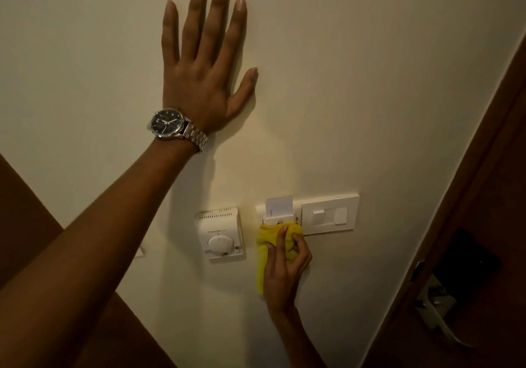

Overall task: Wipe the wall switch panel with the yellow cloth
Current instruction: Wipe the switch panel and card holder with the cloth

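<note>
The white wall switch panel [330, 214] is a wide plate low on the cream wall, with a key card [279, 206] standing in its left slot and rocker switches on the right. My right hand [284, 271] grips the bunched yellow cloth [263, 251] and presses it against the lower left part of the panel, under the card slot. The cloth's tail hangs down past my palm. My left hand [205, 66] lies flat on the wall well above, fingers spread, a steel watch on its wrist.
A white thermostat [220, 235] with a round dial sits just left of the panel. A dark wooden door frame [466, 197] runs diagonally down the right side, with a metal door handle [438, 308] below. Dark wood panelling lies at the lower left.
</note>
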Action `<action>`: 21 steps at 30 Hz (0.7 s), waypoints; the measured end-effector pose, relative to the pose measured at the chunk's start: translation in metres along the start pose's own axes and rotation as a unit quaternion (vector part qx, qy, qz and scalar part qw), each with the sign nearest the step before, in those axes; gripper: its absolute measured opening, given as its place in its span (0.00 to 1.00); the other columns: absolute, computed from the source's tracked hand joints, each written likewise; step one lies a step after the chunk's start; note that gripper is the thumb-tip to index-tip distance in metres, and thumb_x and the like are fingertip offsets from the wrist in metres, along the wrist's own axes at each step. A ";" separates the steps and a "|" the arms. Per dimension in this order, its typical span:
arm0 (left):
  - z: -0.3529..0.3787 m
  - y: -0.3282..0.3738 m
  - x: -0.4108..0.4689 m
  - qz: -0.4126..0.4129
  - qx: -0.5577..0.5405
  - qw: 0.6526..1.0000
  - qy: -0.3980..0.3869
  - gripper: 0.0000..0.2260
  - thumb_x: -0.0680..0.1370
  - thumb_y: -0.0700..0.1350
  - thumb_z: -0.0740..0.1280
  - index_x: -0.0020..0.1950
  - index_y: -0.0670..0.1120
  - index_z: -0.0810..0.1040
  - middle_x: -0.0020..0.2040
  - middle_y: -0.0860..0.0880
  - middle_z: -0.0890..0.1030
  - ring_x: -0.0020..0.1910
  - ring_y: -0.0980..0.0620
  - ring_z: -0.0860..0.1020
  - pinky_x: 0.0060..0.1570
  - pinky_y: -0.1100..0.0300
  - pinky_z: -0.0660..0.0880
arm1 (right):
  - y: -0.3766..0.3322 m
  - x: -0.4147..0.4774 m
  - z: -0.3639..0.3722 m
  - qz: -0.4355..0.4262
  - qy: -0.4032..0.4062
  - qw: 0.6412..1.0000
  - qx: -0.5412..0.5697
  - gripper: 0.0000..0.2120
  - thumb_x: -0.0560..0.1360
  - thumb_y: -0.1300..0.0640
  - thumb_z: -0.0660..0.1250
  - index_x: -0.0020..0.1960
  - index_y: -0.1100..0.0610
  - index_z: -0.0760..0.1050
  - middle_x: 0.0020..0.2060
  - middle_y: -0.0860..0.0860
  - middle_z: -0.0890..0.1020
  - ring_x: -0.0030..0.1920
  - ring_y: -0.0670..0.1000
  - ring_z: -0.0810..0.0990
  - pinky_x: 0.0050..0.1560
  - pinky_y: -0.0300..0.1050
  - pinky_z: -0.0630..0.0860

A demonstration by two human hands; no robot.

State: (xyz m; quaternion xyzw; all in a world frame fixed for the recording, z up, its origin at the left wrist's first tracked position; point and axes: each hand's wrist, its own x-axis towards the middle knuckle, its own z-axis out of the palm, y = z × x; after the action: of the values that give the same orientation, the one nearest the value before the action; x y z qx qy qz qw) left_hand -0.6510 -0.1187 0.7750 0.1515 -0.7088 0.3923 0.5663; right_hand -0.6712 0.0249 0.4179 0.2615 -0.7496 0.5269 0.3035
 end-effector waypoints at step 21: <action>0.004 0.000 -0.002 -0.013 -0.005 1.000 0.025 0.31 0.86 0.62 0.56 0.83 0.45 0.63 0.80 0.39 0.67 0.79 0.35 0.65 0.76 0.30 0.62 | -0.004 0.001 -0.003 -0.001 -0.005 0.998 0.064 0.15 0.83 0.55 0.65 0.68 0.58 0.80 0.62 0.53 0.74 0.60 0.58 0.77 0.62 0.47 0.76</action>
State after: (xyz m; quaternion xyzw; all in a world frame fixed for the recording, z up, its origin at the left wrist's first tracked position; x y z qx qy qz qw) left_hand -0.6531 -0.1220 0.7726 0.1481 -0.6947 0.3849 0.5893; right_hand -0.6692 0.0265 0.4220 0.2835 -0.7157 0.5723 0.2826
